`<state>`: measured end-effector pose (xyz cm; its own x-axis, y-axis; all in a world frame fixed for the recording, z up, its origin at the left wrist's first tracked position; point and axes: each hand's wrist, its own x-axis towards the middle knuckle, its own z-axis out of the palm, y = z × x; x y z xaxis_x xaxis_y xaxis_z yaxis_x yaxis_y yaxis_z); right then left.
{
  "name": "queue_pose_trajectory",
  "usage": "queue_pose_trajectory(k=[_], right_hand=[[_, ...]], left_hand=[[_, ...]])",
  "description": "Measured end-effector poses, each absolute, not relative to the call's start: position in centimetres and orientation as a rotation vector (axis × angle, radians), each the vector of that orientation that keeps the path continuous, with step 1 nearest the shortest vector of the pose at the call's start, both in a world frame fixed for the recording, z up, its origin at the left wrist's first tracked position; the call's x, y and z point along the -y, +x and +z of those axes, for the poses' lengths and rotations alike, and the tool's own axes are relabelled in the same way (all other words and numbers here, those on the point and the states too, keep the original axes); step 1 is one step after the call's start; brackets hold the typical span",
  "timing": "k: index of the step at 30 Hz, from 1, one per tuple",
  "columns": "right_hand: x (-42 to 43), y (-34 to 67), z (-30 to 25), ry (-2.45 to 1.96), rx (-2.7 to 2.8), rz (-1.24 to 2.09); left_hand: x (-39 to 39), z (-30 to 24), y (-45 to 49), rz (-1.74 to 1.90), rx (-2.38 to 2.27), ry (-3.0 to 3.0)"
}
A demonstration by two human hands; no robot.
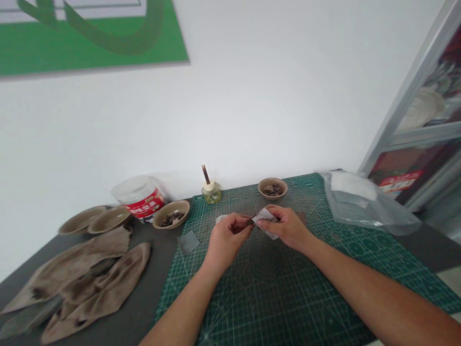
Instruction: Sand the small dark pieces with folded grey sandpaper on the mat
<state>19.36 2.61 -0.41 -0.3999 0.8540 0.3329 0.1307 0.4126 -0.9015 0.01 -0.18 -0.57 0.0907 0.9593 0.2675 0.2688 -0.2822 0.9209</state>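
Note:
Both hands meet over the green cutting mat [273, 288]. My left hand [227, 240] is closed in a pinch on a small dark object [250, 221] that I cannot make out. My right hand [286, 227] is closed around a small grey-white folded piece [265, 217], perhaps sandpaper or cloth, pressed against that dark object. A pale scrap [221, 218] lies on the mat just behind my left hand.
A grey square piece [188, 241] lies at the mat's left edge. Bowls with dark bits [172, 214] [272, 188], two empty bowls [94, 219], a red-labelled tub [139, 197], a small glass bottle [211, 191], soiled cloths [86, 276] and a plastic bag [363, 204] surround the mat.

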Motion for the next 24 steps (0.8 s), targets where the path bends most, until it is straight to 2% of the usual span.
queue_pose_trajectory(k=[9,18,24], right_hand=[[-2.9,19.0,-1.4,-0.850,1.624,1.283],[-2.3,18.6,-0.9,-0.735,1.394,1.515],[-2.2,18.5,-0.7,-0.761,1.399,1.542]], left_hand=[[0.0,-1.0,0.1,1.198,-1.235,1.670],[0.6,-0.3,0.8,1.315,-1.164,1.574],[0.6,0.1,0.8,1.313,-1.186,1.588]])
